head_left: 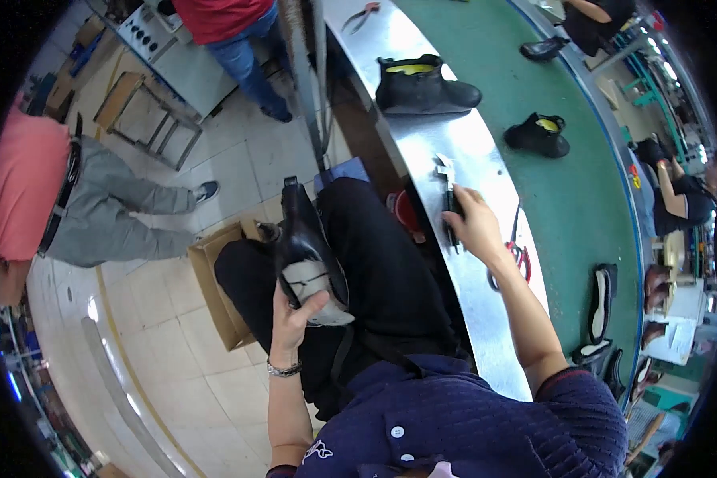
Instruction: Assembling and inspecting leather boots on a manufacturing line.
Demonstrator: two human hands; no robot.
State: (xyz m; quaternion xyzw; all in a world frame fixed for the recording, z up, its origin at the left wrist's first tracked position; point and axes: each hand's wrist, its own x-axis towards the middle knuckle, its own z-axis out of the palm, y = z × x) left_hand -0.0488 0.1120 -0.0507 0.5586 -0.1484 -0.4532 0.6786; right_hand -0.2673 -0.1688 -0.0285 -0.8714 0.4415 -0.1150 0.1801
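My left hand [293, 317] grips a black leather boot [301, 231] over my lap, its thumb pressed on a pale grey patch at the near end. My right hand [476, 225] is over the metal bench strip [486, 179], its fingers closed around the black handle of a silver-headed hand tool [446, 174]. The exact kind of tool is hard to make out. Beside that wrist lie red-handled scissors [521, 259]. Farther along the strip a finished-looking black ankle boot [429, 86] with a yellow lining stands upright.
Another black boot [538, 135] stands on the green conveyor belt [486, 32], with pale-soled boots [601, 303] nearer. Pliers [362, 16] lie at the strip's far end. A cardboard box [219, 307] is left of my legs. People stand at left and sit across the belt.
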